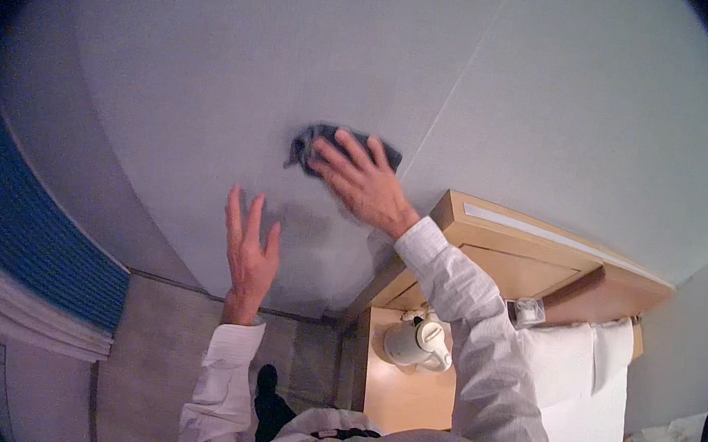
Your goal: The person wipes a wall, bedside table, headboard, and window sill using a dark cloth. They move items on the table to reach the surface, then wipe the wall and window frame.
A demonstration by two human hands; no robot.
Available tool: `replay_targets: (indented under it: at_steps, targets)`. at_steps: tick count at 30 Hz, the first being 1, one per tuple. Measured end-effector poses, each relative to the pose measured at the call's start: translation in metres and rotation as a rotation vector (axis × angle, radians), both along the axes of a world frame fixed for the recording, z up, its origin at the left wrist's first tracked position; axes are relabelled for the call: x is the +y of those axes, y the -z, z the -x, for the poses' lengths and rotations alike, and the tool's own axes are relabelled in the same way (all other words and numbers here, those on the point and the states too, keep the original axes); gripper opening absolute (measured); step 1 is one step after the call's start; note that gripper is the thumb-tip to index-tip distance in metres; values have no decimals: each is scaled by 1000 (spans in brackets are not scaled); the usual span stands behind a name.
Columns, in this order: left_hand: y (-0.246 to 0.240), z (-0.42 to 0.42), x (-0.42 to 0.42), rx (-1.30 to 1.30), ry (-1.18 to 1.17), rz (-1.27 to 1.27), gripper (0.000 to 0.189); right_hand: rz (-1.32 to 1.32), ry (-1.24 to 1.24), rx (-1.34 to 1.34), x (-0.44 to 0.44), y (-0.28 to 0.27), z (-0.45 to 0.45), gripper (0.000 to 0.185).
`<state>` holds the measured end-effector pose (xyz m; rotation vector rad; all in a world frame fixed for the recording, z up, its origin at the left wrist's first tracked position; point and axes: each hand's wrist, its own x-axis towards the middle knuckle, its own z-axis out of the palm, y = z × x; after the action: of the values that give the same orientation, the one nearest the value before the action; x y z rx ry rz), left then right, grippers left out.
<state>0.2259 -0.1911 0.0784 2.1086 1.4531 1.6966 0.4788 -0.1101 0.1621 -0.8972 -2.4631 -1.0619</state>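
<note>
My right hand (pixel 364 183) presses a dark cloth (pixel 352 146) flat on the pale grey wall (pixel 228 59), its fingers spread over the fabric. A loose end of the cloth sticks out at its left side. Lower and to the left, my left hand (pixel 252 246) is raised with nothing in it, its fingers apart and pointing up the wall. Whether its fingertips touch the wall, I cannot tell. A thin seam line runs up the wall just right of the cloth.
A white electric kettle (pixel 415 344) stands on a wooden bedside table (pixel 410 398) below my right arm. Right of it are a wooden headboard (pixel 517 267) and a bed with white pillows (pixel 556 359). A blue pleated blind (pixel 42 233) hangs at the left.
</note>
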Motion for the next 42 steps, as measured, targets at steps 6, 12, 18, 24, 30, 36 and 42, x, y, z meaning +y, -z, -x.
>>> replay_targets:
  at_steps: [6,12,18,24,30,36,42]
  targets:
    - [-24,35,52,187,-21,-117,74,176,154,-170,-38,63,-37,56]
    - [-27,34,86,266,-7,-100,84,-204,310,324,-33,-21,-20,58]
    - [-25,32,86,293,9,-78,90,-278,264,504,-16,-56,22,61]
    - [-24,40,86,356,3,-33,92,72,269,249,-45,68,25,51]
    - [-16,35,95,385,-46,-34,95,113,381,286,-72,78,-29,50]
    - [-14,40,94,385,-44,-51,98,-60,198,435,-37,42,-10,51]
    - [-7,47,97,267,-88,-69,107,253,27,93,-30,140,6,44]
